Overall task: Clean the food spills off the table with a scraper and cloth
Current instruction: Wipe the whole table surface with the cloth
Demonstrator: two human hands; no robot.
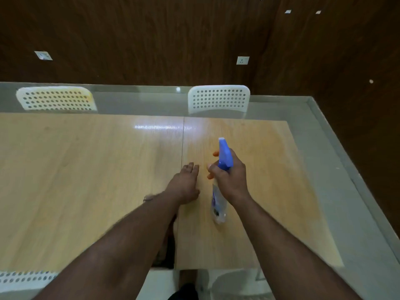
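My right hand (230, 179) grips a clear spray bottle (219, 205) by its neck, with the blue trigger head (225, 153) pointing away from me over the light wooden table (86, 180). An orange bit shows beside my fingers at the trigger. My left hand (185, 184) lies flat on the table just left of the bottle, fingers stretched forward and holding nothing. The frame is blurred. No scraper, cloth or spill can be made out.
Two white perforated chairs, one (218, 98) and the other (56, 98), stand at the far edge. Another chair back (23, 278) shows at the near left. A grey floor strip (346, 169) runs right of the table. Dark wood wall (151, 40) lies behind.
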